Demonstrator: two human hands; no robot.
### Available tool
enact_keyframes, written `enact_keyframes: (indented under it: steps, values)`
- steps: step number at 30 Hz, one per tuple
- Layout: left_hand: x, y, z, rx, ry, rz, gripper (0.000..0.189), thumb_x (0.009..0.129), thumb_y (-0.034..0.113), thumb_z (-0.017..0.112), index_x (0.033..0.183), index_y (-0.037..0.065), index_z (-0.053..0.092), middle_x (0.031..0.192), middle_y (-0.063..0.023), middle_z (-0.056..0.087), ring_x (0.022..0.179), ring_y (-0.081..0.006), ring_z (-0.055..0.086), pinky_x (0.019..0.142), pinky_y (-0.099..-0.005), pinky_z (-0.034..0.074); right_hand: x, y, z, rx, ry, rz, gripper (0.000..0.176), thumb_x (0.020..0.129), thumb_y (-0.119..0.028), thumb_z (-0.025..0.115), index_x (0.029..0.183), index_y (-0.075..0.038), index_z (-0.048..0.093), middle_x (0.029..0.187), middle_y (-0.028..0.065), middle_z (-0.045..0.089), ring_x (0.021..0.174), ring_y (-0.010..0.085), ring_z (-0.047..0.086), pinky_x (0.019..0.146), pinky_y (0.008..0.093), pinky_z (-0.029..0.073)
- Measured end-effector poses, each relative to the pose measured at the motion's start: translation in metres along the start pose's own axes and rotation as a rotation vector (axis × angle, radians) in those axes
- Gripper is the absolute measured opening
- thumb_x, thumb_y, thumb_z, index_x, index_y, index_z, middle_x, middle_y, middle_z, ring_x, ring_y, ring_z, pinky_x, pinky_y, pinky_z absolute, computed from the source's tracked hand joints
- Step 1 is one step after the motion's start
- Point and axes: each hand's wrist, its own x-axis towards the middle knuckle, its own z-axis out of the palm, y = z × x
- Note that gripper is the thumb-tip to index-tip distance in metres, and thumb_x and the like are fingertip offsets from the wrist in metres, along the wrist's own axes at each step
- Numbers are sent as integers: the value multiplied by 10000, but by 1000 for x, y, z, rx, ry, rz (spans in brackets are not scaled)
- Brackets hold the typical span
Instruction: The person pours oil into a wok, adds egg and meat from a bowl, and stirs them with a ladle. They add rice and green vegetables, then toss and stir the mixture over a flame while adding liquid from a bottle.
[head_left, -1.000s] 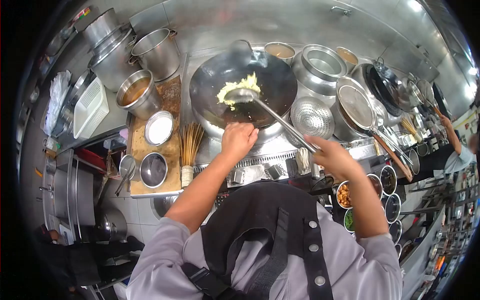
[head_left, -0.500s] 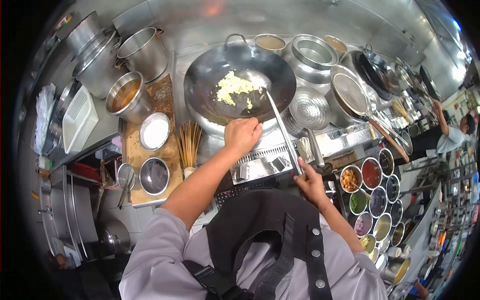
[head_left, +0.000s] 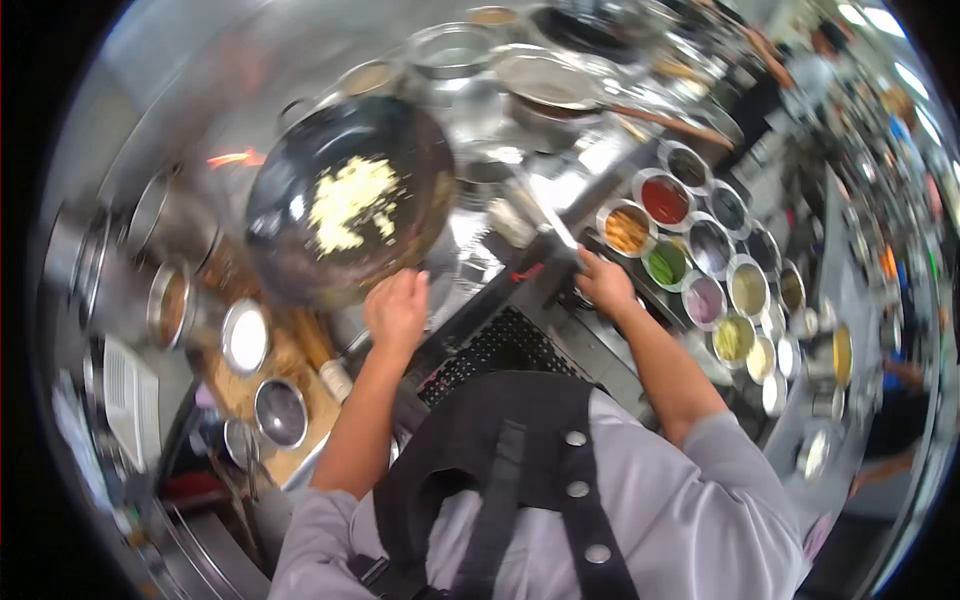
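My left hand [head_left: 397, 308] is closed at the near rim of a large black wok [head_left: 283, 245], gripping it there. Pale yellow, crumbly scrambled egg [head_left: 350, 203] lies in the wok, with small bits scattered to its right. My right hand [head_left: 605, 283] is wrapped round the end of a long metal ladle [head_left: 548, 215]. The ladle points up and left from the hand, and its bowl, blurred by motion, is to the right of the wok. Close to my right hand stand metal pots of orange chunks [head_left: 627, 230] and green vegetable [head_left: 665, 264].
A round mesh strainer [head_left: 548, 78] with a wooden handle rests behind the ladle. On the left are a cutting board [head_left: 225, 385], a bowl of white contents [head_left: 245, 337] and a white basket [head_left: 130, 400]. Another person [head_left: 805, 85] works at the upper right.
My view has turned to the right. The ladle has come out of the wok to its right side. The wok seems tilted, and the egg sits more together in its middle.
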Motion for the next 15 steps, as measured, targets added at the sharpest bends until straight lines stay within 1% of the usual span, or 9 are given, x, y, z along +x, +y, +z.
enact_keyframes:
  steps: [1, 3, 5, 6, 7, 10, 11, 13, 15]
  values:
    - [-11, 13, 0, -24, -19, 10, 277, 918, 254, 682, 723, 82, 590, 695, -125, 618, 676, -356, 613, 631, -482, 467, -1, 1, 0, -30, -18, 18, 642, 866, -259, 695, 1477, -231, 498, 1076, 183, 723, 961, 378, 692, 875, 493, 528]
    - [-35, 39, 7, 17, -87, -30, 292, 939, 269, 666, 735, 71, 595, 695, -133, 611, 667, -373, 601, 623, -485, 457, -2, 12, -1, 285, -196, 143, 640, 881, -313, 703, 1475, -184, 502, 1158, 188, 694, 1001, 366, 683, 889, 490, 525]
    - [-58, 67, 21, 27, -61, -29, 311, 966, 282, 636, 749, 62, 602, 699, -151, 608, 662, -393, 591, 615, -496, 448, -31, 14, -23, 33, -114, -78, 732, 894, -392, 694, 1541, -218, 399, 1241, 198, 630, 1103, 394, 622, 939, 479, 517]
    - [-71, 78, 30, 13, -68, -7, 307, 978, 291, 624, 771, 65, 617, 713, -161, 617, 668, -394, 596, 615, -502, 444, -45, 25, -15, 62, -54, 6, 778, 884, -388, 702, 1561, -243, 346, 1200, 234, 603, 1127, 419, 590, 952, 502, 506]
    - [-83, 87, 37, 9, -68, 2, 306, 990, 299, 611, 793, 67, 631, 726, -171, 626, 675, -396, 601, 615, -508, 439, -77, 29, -25, 81, 42, -42, 757, 887, -371, 699, 1549, -247, 354, 1160, 251, 594, 1097, 440, 595, 943, 529, 500]
    - [-104, 108, 54, 186, -164, 14, 313, 1006, 327, 592, 847, 66, 660, 762, -178, 659, 697, -402, 618, 628, -513, 447, -173, 63, -36, 297, 129, -66, 617, 888, -288, 704, 1454, -160, 495, 1144, 205, 627, 1078, 398, 622, 922, 488, 511]
    - [-106, 111, 56, 70, -136, 2, 339, 1019, 351, 570, 906, 48, 671, 829, -197, 680, 747, -413, 632, 665, -510, 464, -207, 85, -31, 337, 142, -90, 583, 883, -256, 712, 1424, -133, 533, 1110, 193, 648, 1060, 381, 638, 906, 472, 520]
    - [-112, 122, 62, 135, -159, -45, 350, 1031, 346, 552, 1032, 25, 691, 958, -220, 695, 860, -426, 649, 742, -492, 491, -299, 129, -39, 489, 195, 7, 486, 870, -195, 724, 1332, -88, 620, 1006, 173, 698, 948, 333, 686, 854, 429, 545]
    - [-114, 115, 74, 192, -95, 15, 383, 1026, 333, 559, 1101, -20, 687, 1010, -232, 707, 919, -423, 661, 804, -492, 506, -387, 175, -58, 565, 395, 217, 393, 866, -169, 718, 1244, -63, 682, 937, 157, 724, 843, 273, 709, 814, 381, 559]
